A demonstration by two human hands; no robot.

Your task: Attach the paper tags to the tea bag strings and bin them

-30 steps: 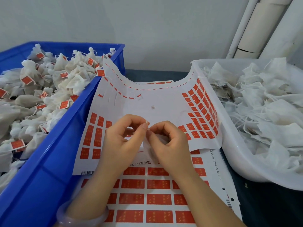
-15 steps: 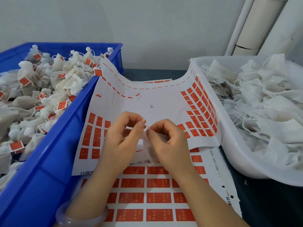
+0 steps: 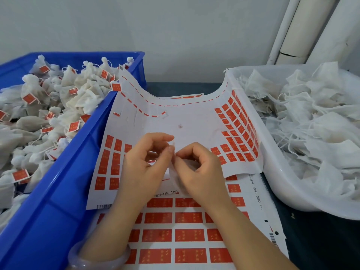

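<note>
- Stickers come first: the full tag sheet (image 3: 189,235) lies flat under my forearms, so the next tag is only a short reach away.
- My left hand (image 3: 144,164) pinches the string (image 3: 174,143) at its fingertips. My right hand (image 3: 200,170) curls round the tea bag (image 3: 176,180), keeping it just above the sheets. I cannot tell whether a tag is on yet.
- The half-peeled sheet (image 3: 194,117) sags between the bins, with its edges propped on both rims.
- The blue bin (image 3: 64,191) on my left holds the tagged bags (image 3: 29,98), and the white tub (image 3: 278,182) on my right holds the untagged bags (image 3: 311,123). I judge that work flows right to left.
</note>
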